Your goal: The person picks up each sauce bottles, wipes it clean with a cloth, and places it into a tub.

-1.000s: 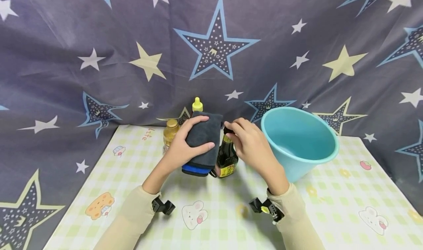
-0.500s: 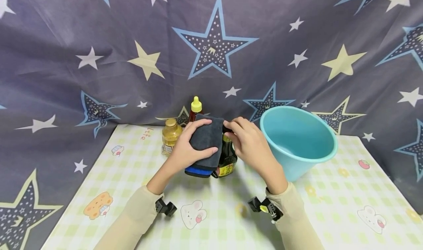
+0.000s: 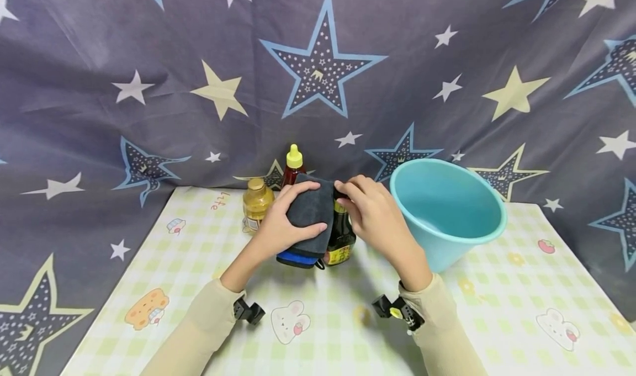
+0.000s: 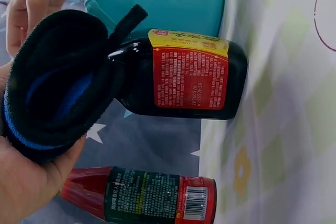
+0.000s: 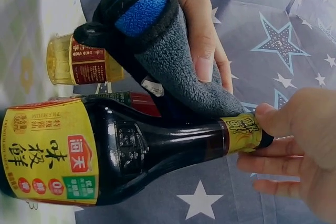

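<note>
My left hand grips a folded dark grey cloth with blue inside and black edging. In the right wrist view the cloth lies against the neck of a dark soy sauce bottle. The thumb and fingers of my right hand pinch that bottle's black cap at the top. Upright on the table, the soy sauce bottle shows a yellow label, and a red back label in the left wrist view. Part of its neck is hidden by my right hand in the head view.
A red sauce bottle with a yellow cap stands behind the cloth. Left of it is a yellowish glass bottle. A light blue bucket stands close to my right hand. Star-patterned fabric hangs behind the checked tablecloth.
My left hand has shifted slightly right and down with the cloth, uncovering more of the red sauce bottle. My right hand stays at the soy sauce bottle's cap.
</note>
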`<state>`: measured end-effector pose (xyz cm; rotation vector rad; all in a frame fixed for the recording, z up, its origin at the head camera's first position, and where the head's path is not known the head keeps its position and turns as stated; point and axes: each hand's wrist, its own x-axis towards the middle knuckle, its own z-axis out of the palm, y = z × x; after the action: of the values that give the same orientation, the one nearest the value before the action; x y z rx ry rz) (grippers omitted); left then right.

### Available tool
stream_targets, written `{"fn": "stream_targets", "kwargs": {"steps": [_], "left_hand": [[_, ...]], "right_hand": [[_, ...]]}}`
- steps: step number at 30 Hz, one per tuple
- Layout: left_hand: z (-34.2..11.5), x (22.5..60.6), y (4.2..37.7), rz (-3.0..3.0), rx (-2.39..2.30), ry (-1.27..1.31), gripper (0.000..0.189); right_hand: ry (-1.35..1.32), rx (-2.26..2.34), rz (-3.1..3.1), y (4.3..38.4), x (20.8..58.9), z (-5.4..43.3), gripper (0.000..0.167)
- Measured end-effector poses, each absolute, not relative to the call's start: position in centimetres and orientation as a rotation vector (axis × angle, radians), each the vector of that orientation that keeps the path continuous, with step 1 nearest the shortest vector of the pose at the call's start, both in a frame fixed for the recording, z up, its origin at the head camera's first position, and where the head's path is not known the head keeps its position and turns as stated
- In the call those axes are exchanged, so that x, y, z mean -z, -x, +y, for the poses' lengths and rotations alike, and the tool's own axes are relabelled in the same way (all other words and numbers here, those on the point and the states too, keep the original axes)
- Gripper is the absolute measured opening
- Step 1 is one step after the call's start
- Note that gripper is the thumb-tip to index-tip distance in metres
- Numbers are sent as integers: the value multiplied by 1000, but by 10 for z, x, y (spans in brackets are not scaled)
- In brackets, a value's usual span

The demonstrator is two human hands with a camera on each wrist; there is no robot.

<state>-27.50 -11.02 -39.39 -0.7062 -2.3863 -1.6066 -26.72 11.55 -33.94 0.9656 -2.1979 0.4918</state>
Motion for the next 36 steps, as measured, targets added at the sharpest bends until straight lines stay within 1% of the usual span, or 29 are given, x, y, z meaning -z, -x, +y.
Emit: {"fn": "stream_targets", "kwargs": {"steps": [14,36], "left_hand": [[-112,393,275,-2424,1579,717,74],[-114,393,277,-2495,1535,703,74]], "right_hand": [[-947,-370,-2149,269,340,117,22],[-924,-356,-2103,271,341,115,22]]}}
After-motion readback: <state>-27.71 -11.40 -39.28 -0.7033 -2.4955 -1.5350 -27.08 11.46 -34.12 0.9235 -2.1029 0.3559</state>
